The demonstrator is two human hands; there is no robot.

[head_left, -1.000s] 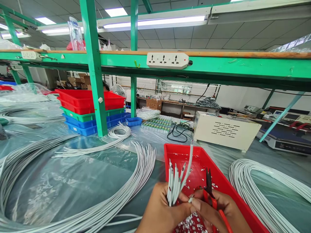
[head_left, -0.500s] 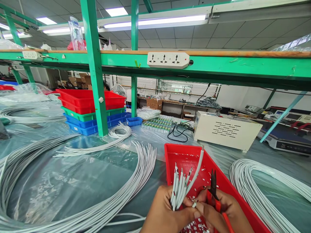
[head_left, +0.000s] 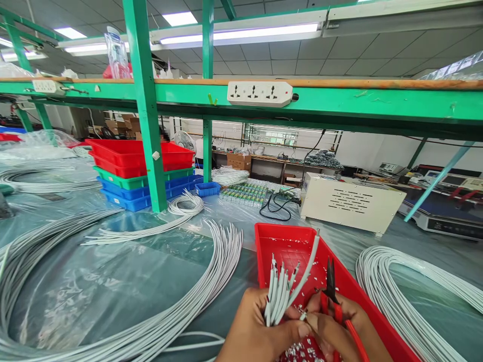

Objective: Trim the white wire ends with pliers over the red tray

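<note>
My left hand [head_left: 260, 327] is closed around a bunch of white cables [head_left: 278, 296] whose cut ends point up; one longer cable leans to the right. Red-handled scissors [head_left: 337, 306] rest in my right hand [head_left: 339, 327], their dark blades pointing up. The fingertips of both hands meet at one short cable end with a bit of bare metal. Beneath the hands is a red tray [head_left: 289, 239] scattered with small white and shiny scraps.
Big white cable coils lie on the left [head_left: 181, 322] and right [head_left: 407, 281]. A beige machine [head_left: 350, 203] stands behind the tray. Stacked bins [head_left: 143, 156] sit by a green post [head_left: 151, 120], under a shelf beam with a socket strip [head_left: 260, 94].
The long cable's tip and the scissors have shifted very slightly. Both hands keep their hold, and the view has moved a little.
</note>
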